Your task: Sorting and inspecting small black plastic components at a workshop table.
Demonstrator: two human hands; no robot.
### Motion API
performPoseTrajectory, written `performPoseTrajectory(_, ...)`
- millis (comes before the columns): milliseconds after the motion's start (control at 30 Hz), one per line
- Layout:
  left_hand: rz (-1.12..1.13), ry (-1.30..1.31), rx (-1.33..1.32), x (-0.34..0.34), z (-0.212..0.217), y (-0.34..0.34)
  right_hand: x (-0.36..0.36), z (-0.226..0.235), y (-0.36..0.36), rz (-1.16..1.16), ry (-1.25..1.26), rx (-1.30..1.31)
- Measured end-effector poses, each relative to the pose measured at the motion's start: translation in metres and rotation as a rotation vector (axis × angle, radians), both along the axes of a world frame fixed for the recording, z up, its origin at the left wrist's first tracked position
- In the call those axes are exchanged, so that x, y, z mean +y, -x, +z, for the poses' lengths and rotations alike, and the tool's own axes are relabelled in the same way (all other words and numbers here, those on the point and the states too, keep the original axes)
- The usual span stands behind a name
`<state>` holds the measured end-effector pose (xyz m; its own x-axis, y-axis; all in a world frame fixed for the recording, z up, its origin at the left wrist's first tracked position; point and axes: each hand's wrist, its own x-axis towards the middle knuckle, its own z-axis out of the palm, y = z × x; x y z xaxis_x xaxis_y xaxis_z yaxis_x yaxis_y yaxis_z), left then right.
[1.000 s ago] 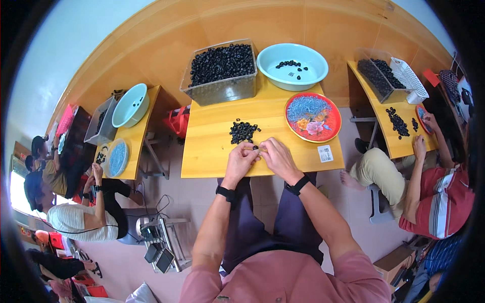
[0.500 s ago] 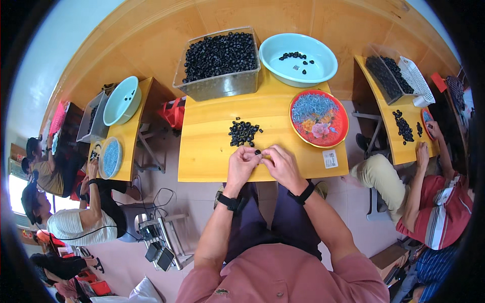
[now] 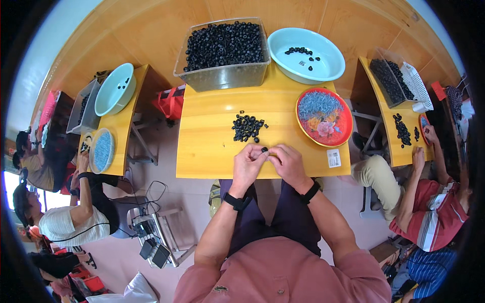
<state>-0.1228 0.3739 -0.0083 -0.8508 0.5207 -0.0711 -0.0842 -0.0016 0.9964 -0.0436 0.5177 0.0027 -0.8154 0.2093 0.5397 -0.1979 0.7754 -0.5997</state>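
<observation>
Smooth yellow wood on the surface (image 3: 207,131), and my left grip (image 3: 246,164) is pinching one small, rounded black ring (image 3: 264,149) at the fingertips, just in from the near edge! My right grip (image 3: 287,162) is right beside it, fingers bent; whether that one clasps anything, I can't tell. Just beyond, a loose heap of black rings (image 3: 246,127), bare wood either side. Farther right, thin blue pieces (image 3: 319,104) tangle on a round red tray (image 3: 342,134).
</observation>
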Motion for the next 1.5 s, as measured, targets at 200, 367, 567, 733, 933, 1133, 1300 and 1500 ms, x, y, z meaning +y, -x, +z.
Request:
performPoseTrajectory(200,0.070,0.008,0.123,-0.004,0.002,-0.011,-0.002,-0.002,-0.002,-0.026,0.056,-0.054)
performPoseTrajectory(367,0.097,0.025,0.132,-0.007,0.007,-0.010,-0.002,-0.002,-0.002,-0.111,0.219,-0.102)
performPoseTrajectory(567,0.023,0.122,0.230,-0.007,0.007,-0.012,0.000,0.000,-0.003,-0.123,0.151,-0.101)
performPoseTrajectory(733,0.042,0.116,0.245,-0.006,0.010,-0.012,0.000,-0.001,-0.004,-0.135,0.154,-0.105)
performPoseTrajectory(933,0.052,0.120,0.308,-0.004,0.003,-0.010,-0.001,0.003,-0.003,-0.121,0.231,-0.071)
performPoseTrajectory(1133,0.033,0.173,0.366,-0.005,0.007,-0.010,-0.004,0.007,-0.003,-0.031,0.088,0.028)
performPoseTrajectory(1300,0.040,0.157,0.372,-0.007,0.007,-0.010,-0.009,0.013,0.000,-0.029,0.004,0.057)
performPoseTrajectory(1500,0.027,0.154,0.359,-0.009,0.004,-0.009,-0.013,0.023,-0.004,-0.033,-0.038,0.038)
